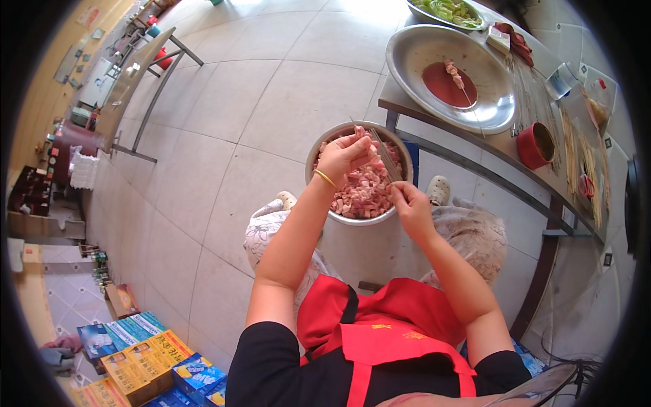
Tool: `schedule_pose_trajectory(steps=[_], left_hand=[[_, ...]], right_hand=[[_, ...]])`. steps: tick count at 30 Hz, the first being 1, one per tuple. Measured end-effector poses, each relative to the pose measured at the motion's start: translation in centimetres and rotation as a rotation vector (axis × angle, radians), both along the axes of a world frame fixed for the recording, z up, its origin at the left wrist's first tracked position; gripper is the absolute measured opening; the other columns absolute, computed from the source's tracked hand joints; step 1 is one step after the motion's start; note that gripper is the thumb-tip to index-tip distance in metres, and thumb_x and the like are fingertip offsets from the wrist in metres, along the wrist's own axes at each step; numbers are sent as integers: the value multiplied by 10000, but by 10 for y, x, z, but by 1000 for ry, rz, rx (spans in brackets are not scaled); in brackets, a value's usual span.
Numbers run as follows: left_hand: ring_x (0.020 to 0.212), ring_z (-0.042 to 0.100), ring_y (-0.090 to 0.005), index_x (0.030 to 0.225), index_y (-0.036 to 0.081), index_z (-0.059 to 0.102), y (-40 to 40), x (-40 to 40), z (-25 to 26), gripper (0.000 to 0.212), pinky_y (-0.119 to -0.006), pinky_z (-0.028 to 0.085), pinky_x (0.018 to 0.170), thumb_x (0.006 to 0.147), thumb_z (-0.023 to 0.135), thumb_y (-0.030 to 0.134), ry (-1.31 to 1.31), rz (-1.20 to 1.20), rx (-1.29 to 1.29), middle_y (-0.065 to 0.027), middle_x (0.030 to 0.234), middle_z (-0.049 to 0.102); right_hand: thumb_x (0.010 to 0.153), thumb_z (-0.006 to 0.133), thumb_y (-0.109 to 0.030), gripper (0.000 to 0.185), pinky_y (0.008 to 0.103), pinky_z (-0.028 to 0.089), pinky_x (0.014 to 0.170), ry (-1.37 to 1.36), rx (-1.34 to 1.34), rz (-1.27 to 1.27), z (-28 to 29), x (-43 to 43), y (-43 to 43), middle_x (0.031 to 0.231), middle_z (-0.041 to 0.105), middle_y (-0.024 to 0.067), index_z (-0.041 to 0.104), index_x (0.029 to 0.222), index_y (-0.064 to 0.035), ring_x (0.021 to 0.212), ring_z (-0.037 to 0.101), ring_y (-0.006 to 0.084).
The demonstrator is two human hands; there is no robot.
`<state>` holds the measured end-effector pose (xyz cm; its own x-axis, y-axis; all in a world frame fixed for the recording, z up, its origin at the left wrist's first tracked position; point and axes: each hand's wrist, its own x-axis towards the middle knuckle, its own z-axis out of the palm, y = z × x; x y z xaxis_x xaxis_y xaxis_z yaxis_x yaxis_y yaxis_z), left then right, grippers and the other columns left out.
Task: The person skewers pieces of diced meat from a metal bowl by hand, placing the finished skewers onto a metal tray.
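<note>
My left hand point(347, 156), with a gold-coloured bangle at its wrist, pinches raw meat pieces point(359, 131) above the bowl. A thin skewer tip pokes out just beyond its fingers. My right hand point(413, 207) grips the near end of a metal skewer between thumb and fingers, at the bowl's right rim. Beneath both hands stands a round steel bowl point(308, 170) full of diced raw meat point(362, 191). Several metal skewers point(385, 155) lie in a bundle across the meat on the right, partly hidden by my hands.
On the table point(501, 145) at right, a wide steel basin point(407, 61) holds a loaded meat skewer point(454, 75) above red liquid. Nearby are a red cup point(534, 147), bamboo sticks point(569, 147), scissors point(586, 186) and a bowl of greens point(447, 12). Cartons point(142, 361) are stacked at lower left.
</note>
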<state>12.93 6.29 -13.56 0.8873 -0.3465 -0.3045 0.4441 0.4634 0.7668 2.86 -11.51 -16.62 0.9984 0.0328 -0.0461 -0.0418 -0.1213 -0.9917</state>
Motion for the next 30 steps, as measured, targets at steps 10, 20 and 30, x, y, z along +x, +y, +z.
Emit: schedule_pose_trajectory(steps=[10,20,30], left_hand=[[801,631,-172,964,-8,600,2,0,-1,183,-327,558,768,867,617,146,26,-62,-18,-121,939,621],[898,626,-155,961,43,570,-16,-12,-11,174,-278,544,777,857,640,164,13,-114,29,-36,897,608],[867,632,-145,958,57,579,-17,-14,-13,127,-272,543,753,869,619,138,2,-121,45,-59,917,628]], right_hand=[[903,536,-94,135,176,390,551,60,125,9,0,0,1,711,571,6,601,947,16,621,504,42],[921,521,-140,154,162,275,453,115,273,0,6,8,-1,677,531,-41,603,945,-11,516,385,13],[926,503,-105,146,180,301,484,97,248,-37,8,6,5,650,481,-55,586,928,15,554,394,18]])
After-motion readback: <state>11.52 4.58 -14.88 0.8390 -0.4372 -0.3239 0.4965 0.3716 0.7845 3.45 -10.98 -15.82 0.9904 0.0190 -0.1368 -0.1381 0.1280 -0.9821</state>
